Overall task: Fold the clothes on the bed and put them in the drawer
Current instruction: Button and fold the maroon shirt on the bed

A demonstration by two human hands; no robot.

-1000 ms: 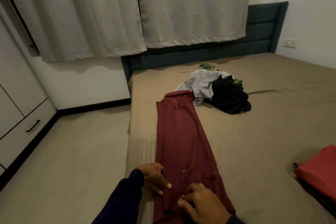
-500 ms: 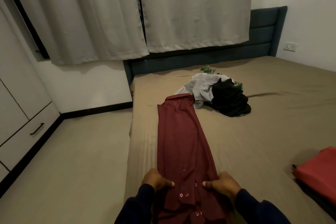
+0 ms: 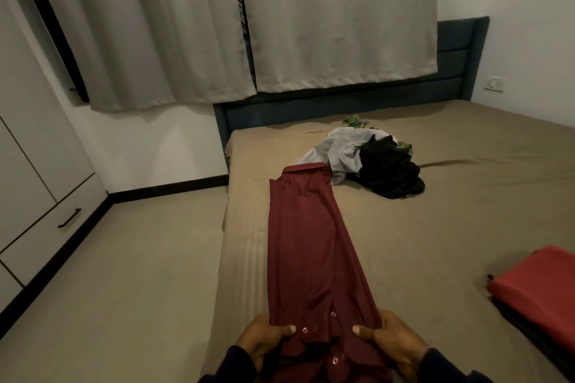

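1. A long maroon button-up shirt [image 3: 306, 246], already folded lengthwise into a narrow strip, lies along the left edge of the bed with the tan fitted sheet [image 3: 435, 242]; its collar end points toward the dark blue upholstered headboard [image 3: 451, 71].
2. The left hand [image 3: 264, 340] grips the near end of the strip from its left side, thumb on top of the cloth and fingers curled under it.
3. The right hand [image 3: 390, 340] clamps the same end from the right side in the same way, so both hands are closed on the shirt's near hem.
4. Judged from this hold, the step in hand is the crosswise fold: bringing the near end up toward the collar.
5. Further up the bed a loose heap of unfolded clothes [image 3: 370, 165] waits: a pale grey garment, a black one, and a green patterned piece beneath them. The shirt's collar end touches or lies just beside the grey one.
6. At the right edge a flat red folded garment [image 3: 541, 289] rests on something dark, seemingly finished.
7. The pale drawer with a black bar handle [image 3: 69, 218] in the wardrobe on the left is closed; nothing shows as put away, so most of the task remains.
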